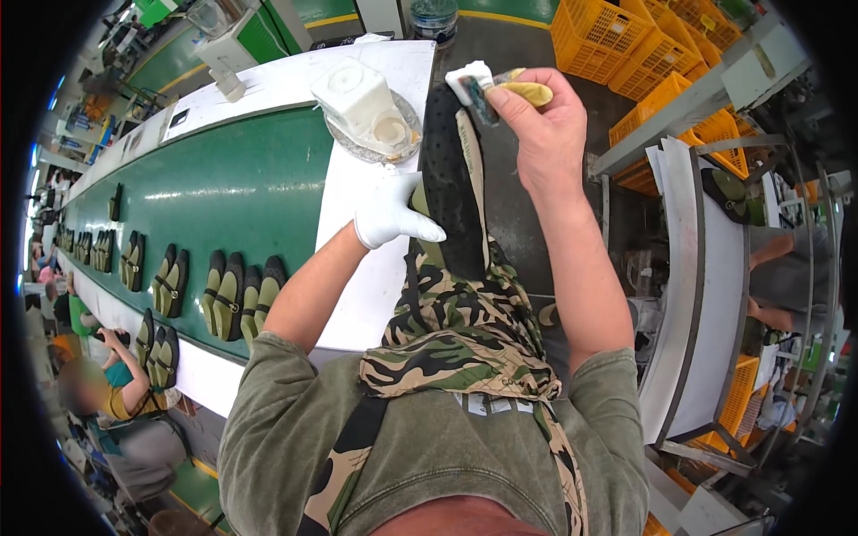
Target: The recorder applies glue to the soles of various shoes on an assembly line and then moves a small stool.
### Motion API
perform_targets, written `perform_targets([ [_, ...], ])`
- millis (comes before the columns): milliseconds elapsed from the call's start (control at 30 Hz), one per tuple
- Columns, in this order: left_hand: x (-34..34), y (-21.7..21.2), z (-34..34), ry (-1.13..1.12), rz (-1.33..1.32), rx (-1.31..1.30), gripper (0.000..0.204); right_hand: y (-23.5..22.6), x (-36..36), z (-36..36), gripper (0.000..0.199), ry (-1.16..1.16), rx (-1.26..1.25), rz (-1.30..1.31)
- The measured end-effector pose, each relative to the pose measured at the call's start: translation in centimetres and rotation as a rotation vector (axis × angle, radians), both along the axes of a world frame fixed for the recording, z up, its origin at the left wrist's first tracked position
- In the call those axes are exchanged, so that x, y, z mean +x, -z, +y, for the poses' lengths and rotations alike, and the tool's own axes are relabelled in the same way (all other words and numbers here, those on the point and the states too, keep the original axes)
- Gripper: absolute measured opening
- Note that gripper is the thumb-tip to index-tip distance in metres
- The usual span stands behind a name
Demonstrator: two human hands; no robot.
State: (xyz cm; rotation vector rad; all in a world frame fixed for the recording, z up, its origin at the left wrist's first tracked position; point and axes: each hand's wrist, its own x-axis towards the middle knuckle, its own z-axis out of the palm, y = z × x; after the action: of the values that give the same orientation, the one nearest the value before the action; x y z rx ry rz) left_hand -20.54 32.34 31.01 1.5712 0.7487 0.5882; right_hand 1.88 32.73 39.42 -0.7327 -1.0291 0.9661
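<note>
My left hand (393, 214), in a white glove, is closed round a shoe (451, 179) held upright over my apron, its black dotted sole facing up and right. A strip of green upper shows beside the glove. Close to the shoe's toe, my bare right hand (550, 121) pinches a folded white cloth (471, 75) with dark stains. Yellow covers, which look like finger cots, show on its fingers. Whether the cloth touches the shoe I cannot tell. A white plastic bottle (347, 87) and a small pot (391, 131) sit on a round, crusted tray left of the shoe.
A green conveyor belt (241, 170) with white edges carries several green-and-black shoes (228, 295). Yellow crates (599, 36) are stacked at the far right. Beside my right arm stands a metal rack (693, 295). A person (130, 393) is at the belt's other side.
</note>
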Motion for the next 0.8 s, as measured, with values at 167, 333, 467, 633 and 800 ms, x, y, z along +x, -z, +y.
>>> perform_targets([
  [167,0.9,-0.6,0.1,0.114,-0.277,-0.286,0.102,1.2,2.6,0.6,0.019,0.041,0.151,-0.268],
  [333,1.4,0.0,1.0,0.096,-0.429,-0.571,0.101,3.1,4.9,-2.9,0.019,-0.313,0.096,-0.39],
  [467,2.5,0.3,1.4,0.11,-0.425,-0.639,0.097,3.1,5.4,-1.7,0.018,-0.113,0.063,-0.295],
  [633,4.4,0.3,1.6,0.093,-0.506,-0.652,0.086,3.4,6.3,-3.0,0.019,-0.034,0.104,-0.373],
  [800,6.9,-1.0,1.2,0.008,-0.544,-0.462,0.069,5.4,9.0,-7.5,0.024,-0.217,-0.067,-0.38],
])
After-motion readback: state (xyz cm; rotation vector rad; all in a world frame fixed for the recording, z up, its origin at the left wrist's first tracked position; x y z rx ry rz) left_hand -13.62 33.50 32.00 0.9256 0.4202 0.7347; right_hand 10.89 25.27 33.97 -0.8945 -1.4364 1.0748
